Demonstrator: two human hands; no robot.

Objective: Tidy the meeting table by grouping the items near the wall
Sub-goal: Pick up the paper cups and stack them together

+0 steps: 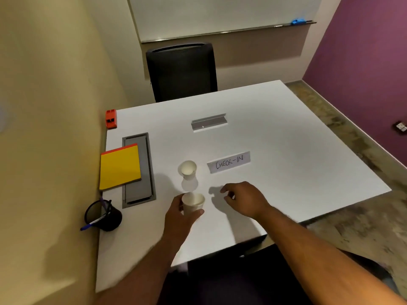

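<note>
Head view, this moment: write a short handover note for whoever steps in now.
Left hand grips a paper cup near the table's front edge. Right hand hovers empty, fingers loose.
Already by the wall: yellow notepad, pen holder, orange stapler.
Still out in the middle: second cup, "CHECK-IN" sign, metal sign holder.
Left to do: move both cups, sign and holder over beside the notepad.
</note>
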